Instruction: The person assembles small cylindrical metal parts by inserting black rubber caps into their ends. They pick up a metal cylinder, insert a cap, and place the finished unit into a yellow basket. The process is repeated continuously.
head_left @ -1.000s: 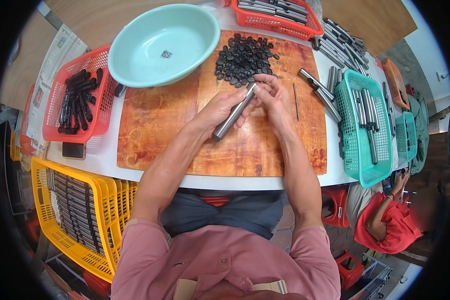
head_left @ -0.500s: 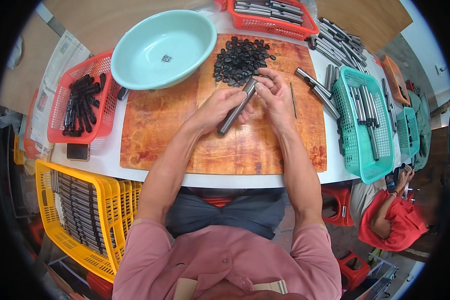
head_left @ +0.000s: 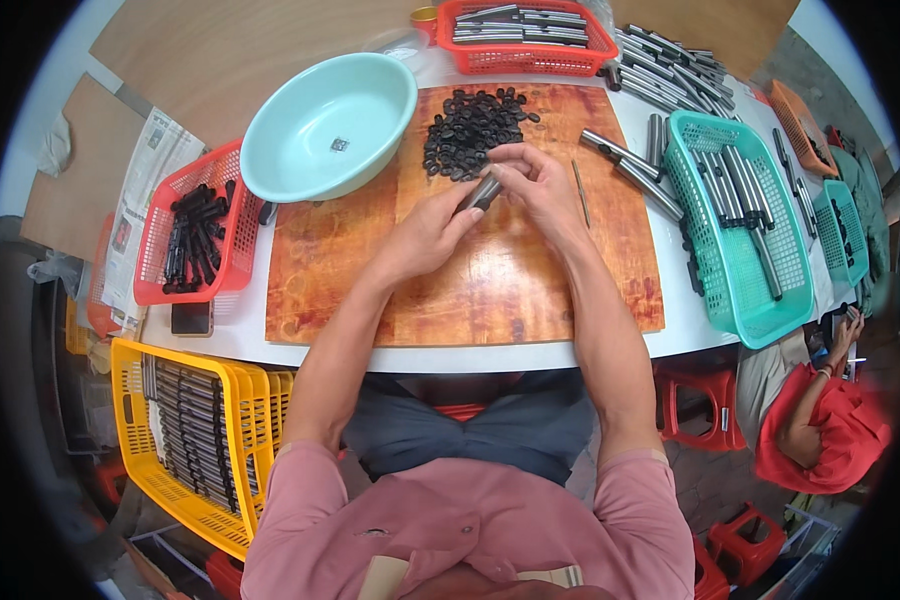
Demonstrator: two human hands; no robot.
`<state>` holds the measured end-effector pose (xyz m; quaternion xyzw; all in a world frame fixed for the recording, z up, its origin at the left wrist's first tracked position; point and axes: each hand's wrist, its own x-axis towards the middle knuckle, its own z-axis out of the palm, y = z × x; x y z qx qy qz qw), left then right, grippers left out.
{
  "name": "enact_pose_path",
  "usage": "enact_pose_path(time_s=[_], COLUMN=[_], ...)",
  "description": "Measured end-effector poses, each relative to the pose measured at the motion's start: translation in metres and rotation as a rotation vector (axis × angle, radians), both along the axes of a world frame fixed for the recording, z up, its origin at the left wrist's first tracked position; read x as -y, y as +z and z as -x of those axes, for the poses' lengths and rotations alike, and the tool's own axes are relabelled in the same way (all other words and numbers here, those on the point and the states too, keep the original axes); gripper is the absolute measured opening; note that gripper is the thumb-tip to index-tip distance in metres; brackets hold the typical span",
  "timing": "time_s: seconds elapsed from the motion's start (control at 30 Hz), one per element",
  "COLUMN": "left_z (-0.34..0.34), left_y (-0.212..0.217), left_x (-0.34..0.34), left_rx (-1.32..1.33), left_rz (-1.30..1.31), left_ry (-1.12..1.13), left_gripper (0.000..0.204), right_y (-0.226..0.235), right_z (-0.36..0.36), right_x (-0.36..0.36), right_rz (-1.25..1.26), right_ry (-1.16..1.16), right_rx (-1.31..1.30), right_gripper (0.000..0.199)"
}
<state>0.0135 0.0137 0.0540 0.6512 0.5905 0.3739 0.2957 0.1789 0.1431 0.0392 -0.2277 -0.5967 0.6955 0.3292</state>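
Note:
My left hand point(head_left: 425, 232) is wrapped around a dark grey metal tube point(head_left: 481, 192), held slanted above the wooden board point(head_left: 450, 300). At the tube's far end, my right hand point(head_left: 544, 196) has its fingers bent and pinched on it; whether a small part sits between those fingertips is hidden. Just beyond the hands lies a heap of small black oval plastic pieces point(head_left: 470, 128). A thin metal rod point(head_left: 580, 194) rests on the board to the right of my right hand.
A pale turquoise basin point(head_left: 300, 115) and a red basket point(head_left: 150, 270) of black parts stand left. Metal tubes fill a red basket point(head_left: 530, 62) behind and a green basket point(head_left: 770, 310) at right. A yellow crate point(head_left: 185, 490) stands lower left; a person in red point(head_left: 820, 430) sits right.
The tube has turned within my hands, and its near end is now covered by my left hand. My head view has shifted slightly, moving the surroundings in the picture.

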Motion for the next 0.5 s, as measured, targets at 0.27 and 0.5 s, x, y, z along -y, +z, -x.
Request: enact_pose_path(time_s=[0.27, 0.5], left_z=[0.001, -0.007], left_y=[-0.011, -0.023], left_x=[0.007, 0.012], left_rx=[-0.505, -0.587], left_rz=[-0.242, -0.293], left_ry=[0.118, 0.138], left_gripper=[0.039, 0.041], right_y=[-0.017, -0.007], right_z=[0.004, -0.008], right_x=[-0.004, -0.004], right_rz=[-0.255, -0.282], right_ry=[0.054, 0.182], right_rx=[0.184, 0.347], right_gripper=[0.03, 0.038])
